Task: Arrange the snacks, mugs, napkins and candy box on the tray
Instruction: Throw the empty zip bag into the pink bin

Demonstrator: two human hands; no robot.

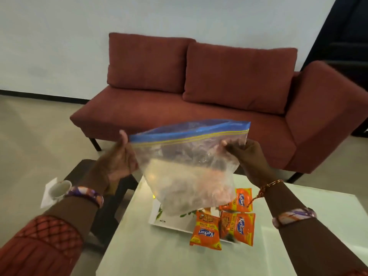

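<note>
Against a pale wall stands a dark red sofa point(199, 100); in front of it sits a low white table point(298, 226) on a light floor. On the table lies a white tray point(159, 219) with a leafy print, and three orange snack packets point(205, 231) rest on and beside its near right edge. To the left, on a darker stand point(111, 200), a white mug point(58, 190) sits on what looks like a white napkin point(46, 193).

Held above the tray is a clear zip bag point(189, 166) with a blue and yellow seal strip. The left hand point(119, 158) pinches its upper left corner and the right hand point(249, 154) pinches the upper right — fingers closed on the plastic near the seal. Its contents are blurred; I cannot tell what they are.

The bag looks thin, soft and slippery, sagging under a light load — best gripped at the stiffer seal strip, as now. The packets look light and crinkly, easy to lift by an edge; the mug is rigid and breakable.
</note>
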